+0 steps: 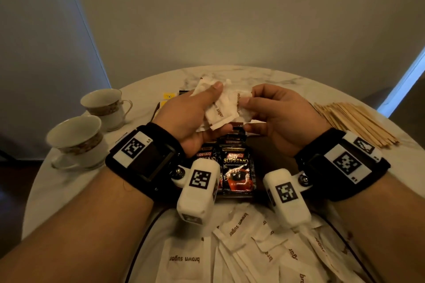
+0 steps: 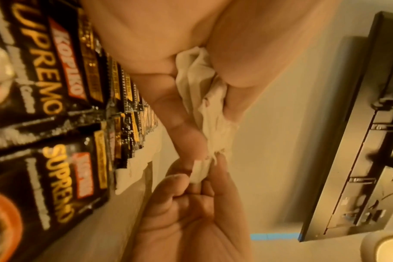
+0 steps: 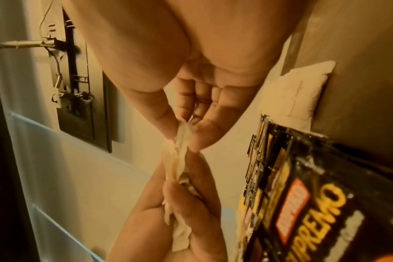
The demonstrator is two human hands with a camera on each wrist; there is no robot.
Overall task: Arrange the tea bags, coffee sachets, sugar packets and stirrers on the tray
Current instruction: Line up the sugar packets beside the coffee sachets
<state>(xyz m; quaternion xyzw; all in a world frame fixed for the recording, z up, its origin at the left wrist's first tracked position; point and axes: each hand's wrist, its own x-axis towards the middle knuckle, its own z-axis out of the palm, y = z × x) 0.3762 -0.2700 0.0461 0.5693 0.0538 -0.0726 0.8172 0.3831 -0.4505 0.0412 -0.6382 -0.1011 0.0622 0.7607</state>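
Observation:
A bunch of white brown-sugar packets (image 1: 222, 110) is held up over the table. My left hand (image 1: 216, 108) grips it, thumb on top and fingers underneath. My right hand (image 1: 245, 102) pinches the bunch's right edge between thumb and forefinger. The left wrist view shows the crumpled packets (image 2: 204, 88) in the left palm. The right wrist view shows the pinch on the packets (image 3: 177, 159). Below the hands, black coffee sachets (image 1: 236, 167) lie in overlapping rows. Several loose sugar packets (image 1: 241, 248) lie on the dark-rimmed tray (image 1: 147, 232). Wooden stirrers (image 1: 354, 122) are piled at the right. Yellow tea bags (image 1: 167, 96) peek out behind my left hand.
Two teacups (image 1: 105, 108) (image 1: 76, 140) stand at the left on the round marble table (image 1: 69, 190). A wall rises close behind the table's far edge.

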